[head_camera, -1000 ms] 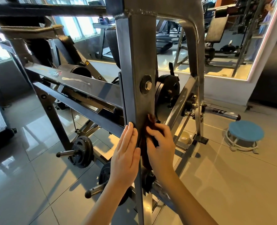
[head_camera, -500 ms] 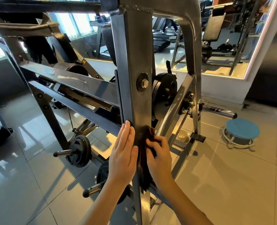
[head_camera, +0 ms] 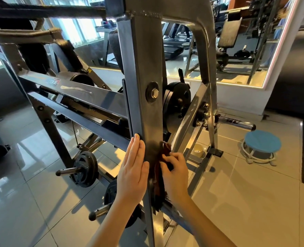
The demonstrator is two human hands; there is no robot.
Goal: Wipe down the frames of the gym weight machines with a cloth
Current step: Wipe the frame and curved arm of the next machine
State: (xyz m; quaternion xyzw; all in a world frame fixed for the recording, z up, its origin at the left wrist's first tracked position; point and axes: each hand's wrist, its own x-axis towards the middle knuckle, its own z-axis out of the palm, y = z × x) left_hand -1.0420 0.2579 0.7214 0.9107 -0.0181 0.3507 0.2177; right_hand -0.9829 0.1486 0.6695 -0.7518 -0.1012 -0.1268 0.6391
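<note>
My left hand (head_camera: pixel 132 168) lies left on the grey steel upright post (head_camera: pixel 147 68); my right hand (head_camera: pixel 174 172), with dark red cloth (head_camera: pixel 166 148), on its right edge.

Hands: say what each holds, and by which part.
Right hand pinches the cloth by its upper part, at the post's right edge. Left hand holds nothing; it rests flat on the post.

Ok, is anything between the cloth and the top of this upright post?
Yes. A bolt with a round washer sits on the face of the upright post, above the cloth that the right hand grips. Nothing else shows on that face.
</note>
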